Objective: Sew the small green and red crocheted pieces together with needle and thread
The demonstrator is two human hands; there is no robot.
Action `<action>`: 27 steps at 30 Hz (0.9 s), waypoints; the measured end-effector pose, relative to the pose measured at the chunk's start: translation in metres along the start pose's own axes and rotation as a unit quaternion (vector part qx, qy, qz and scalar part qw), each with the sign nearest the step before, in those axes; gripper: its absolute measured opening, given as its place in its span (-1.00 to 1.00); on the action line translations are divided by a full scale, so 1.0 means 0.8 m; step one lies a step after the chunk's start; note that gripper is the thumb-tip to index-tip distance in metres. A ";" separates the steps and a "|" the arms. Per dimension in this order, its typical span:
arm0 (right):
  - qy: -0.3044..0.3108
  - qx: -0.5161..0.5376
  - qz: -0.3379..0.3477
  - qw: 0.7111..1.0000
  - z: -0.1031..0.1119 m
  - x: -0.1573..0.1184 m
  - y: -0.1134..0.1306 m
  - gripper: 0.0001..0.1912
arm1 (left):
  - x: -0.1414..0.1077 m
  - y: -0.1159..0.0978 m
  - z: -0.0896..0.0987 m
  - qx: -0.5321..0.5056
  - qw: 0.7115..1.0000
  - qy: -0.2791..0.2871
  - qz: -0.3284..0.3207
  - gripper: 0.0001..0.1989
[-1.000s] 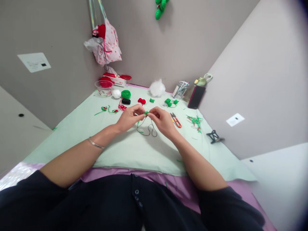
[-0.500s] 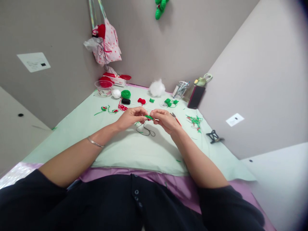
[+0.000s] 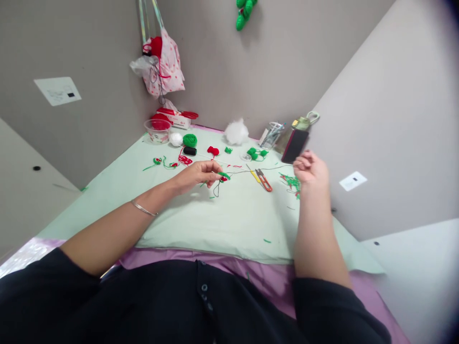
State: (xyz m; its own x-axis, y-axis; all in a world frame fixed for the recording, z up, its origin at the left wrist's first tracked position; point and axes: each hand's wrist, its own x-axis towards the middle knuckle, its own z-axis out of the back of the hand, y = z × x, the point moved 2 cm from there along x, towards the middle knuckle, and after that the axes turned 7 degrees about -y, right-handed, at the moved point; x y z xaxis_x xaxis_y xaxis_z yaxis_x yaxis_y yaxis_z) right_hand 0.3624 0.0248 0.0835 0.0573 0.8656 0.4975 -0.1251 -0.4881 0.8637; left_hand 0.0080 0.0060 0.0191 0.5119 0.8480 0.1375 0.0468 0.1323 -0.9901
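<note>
Left hand (image 3: 207, 175) pinches a small green-and-red yarn piece (image 3: 224, 177); right hand (image 3: 309, 166), fingers curled closed, pulls dark thread (image 3: 253, 171) taut toward the tabletop's (image 3: 229, 220) right edge.

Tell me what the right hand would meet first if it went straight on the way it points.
The right hand would probably meet the dark phone first, though depth is unclear.

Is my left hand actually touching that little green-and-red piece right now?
Touching. The head view shows the left hand with its fingers closed on the near edge of the green-and-red piece.
</note>
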 end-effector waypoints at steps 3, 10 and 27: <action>-0.001 0.028 -0.059 0.998 -0.061 -0.015 -0.008 -0.61 | 0.000 0.001 0.000 -0.007 1.000 -0.005 0.005 -0.79; 0.237 0.030 -0.224 0.945 -0.184 -0.070 -0.003 -0.66 | 0.000 0.000 0.000 0.006 1.000 -0.010 0.009 -0.78; 0.222 0.016 -0.251 0.942 -0.170 -0.065 -0.015 -0.70 | 0.003 0.005 0.002 -0.006 1.000 -0.002 0.009 -0.74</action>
State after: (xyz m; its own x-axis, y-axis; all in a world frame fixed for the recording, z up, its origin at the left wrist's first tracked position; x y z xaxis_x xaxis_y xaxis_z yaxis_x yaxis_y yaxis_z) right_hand 0.2259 0.0007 0.0360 -0.3204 0.9459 -0.0503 -0.1618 -0.0023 0.9868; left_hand 0.0078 0.0091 0.0159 0.5095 0.8522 0.1190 0.0468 0.1106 -0.9928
